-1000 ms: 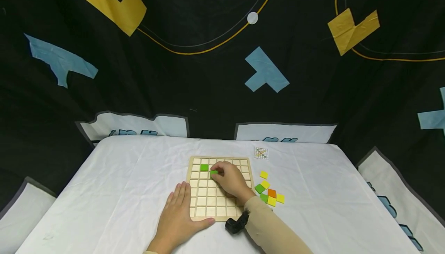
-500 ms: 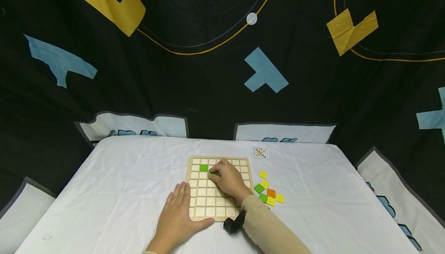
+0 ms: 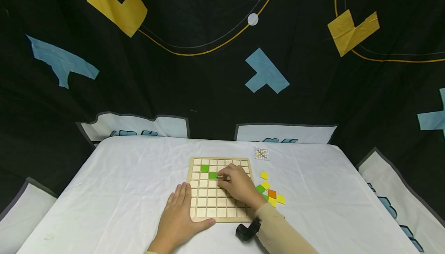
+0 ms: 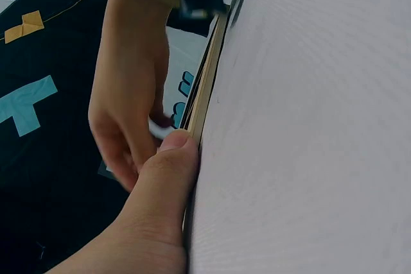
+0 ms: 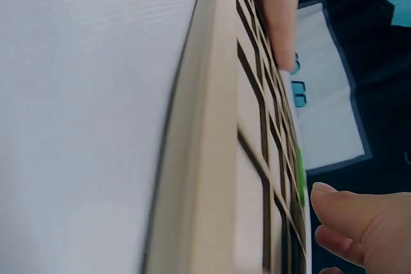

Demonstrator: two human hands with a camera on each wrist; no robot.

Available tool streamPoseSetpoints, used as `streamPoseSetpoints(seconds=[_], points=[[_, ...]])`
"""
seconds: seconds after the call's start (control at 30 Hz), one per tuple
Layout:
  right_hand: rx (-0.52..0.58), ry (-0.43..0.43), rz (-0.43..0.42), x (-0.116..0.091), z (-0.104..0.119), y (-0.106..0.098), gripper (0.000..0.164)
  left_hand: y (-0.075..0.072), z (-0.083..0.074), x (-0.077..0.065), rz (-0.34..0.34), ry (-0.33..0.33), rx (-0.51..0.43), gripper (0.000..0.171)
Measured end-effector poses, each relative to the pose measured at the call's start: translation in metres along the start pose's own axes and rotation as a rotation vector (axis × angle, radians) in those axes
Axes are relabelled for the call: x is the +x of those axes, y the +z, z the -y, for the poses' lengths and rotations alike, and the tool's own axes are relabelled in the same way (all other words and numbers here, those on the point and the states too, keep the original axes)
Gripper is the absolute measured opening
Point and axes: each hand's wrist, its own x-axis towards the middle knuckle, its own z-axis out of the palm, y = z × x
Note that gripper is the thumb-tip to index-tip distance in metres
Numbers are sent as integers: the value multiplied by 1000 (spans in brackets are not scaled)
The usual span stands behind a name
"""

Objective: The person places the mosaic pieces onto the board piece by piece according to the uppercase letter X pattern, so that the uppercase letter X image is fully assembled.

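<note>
A square wooden grid board (image 3: 203,193) lies on the white cloth. Two green tiles sit in its cells: an upper-left green tile (image 3: 204,168) and, one row nearer and one column right, a second green tile (image 3: 213,175). My left hand (image 3: 179,217) lies with straight fingers along the board's left edge, its thumb (image 4: 168,168) touching the near edge. Just right of the second tile, my right hand (image 3: 238,184) hovers over the grid, fingers bent loosely. In the right wrist view, the right thumb (image 5: 350,212) and fingers stand apart, with nothing visible between them.
Right of the board lie several loose tiles: yellow tiles (image 3: 264,175), an orange tile (image 3: 272,194) and green tiles (image 3: 260,188), partly behind the right hand. A small printed grid card (image 3: 262,154) lies farther back. A black curtain (image 3: 208,92) hangs behind the table.
My right hand has released the green tile, which now lies flat in its cell, and has moved right and slightly nearer. The left hand has stayed in place.
</note>
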Motion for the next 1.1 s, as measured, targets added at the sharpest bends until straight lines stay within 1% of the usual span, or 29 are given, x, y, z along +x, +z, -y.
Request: streamPoseSetpoints(seconds=[0.13,0.23,0.4,0.53,0.7,0.8,0.93,1.1], points=[[-4,16,-20,-17,-13,-15,25,0,-1,0,2,-2,-5,138],[-12,54,-36,-31,-25,-29,27,-1,-1,0,9,-4,-10,139],[-47,153,-72,-55,-50,-54,32,-4,-1,0,10,-8,-11,138],[-81,250,-82,-72,-71,-68,33,-5,-1,0,12,-8,-9,138],[-132,343,-67,-87,-89,-73,32,-4,0,0,11,-7,-7,139],[-120,368,-51,-91,-94,-73,31,-4,2,-1,7,-9,-6,139],[-105,370,-53,-92,-96,-71,28,-3,2,-1,8,-12,-11,139],[-83,329,-71,-91,-98,-68,17,-1,2,-1,19,-13,-16,139]])
